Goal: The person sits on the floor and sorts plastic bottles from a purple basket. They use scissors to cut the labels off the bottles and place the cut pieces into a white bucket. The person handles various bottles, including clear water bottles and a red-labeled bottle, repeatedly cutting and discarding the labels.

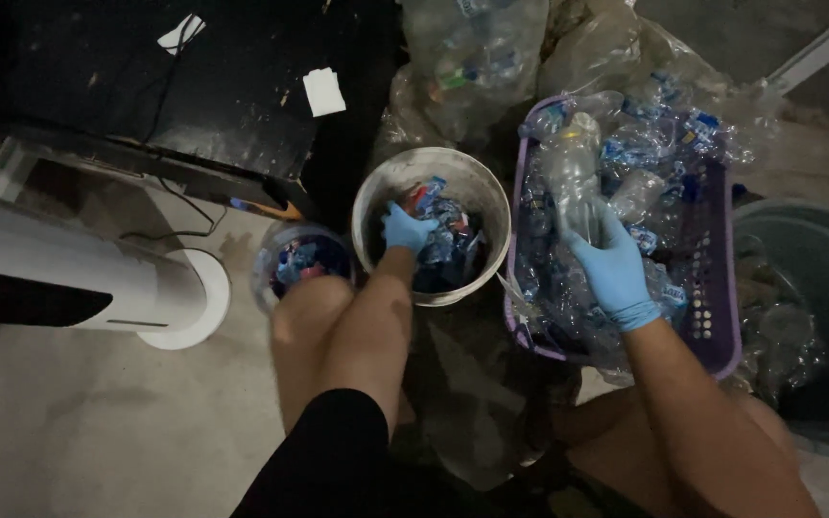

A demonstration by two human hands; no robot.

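Right of centre in the frame, the right hand (614,273), in a blue glove, wraps its fingers around the lower body of a clear plastic bottle (575,173), held upright above the purple basket (719,326) heaped with more empty bottles. The bottle looks light, thin-walled and easily crushed, probably slick; a grip around the middle seems safest. That forearm reaches up from the lower right. At centre, the gloved left hand (405,230) dips into a white bucket (477,177), fingers curled onto blue and red label scraps (443,240). A smaller tub (301,261) sits to its left.
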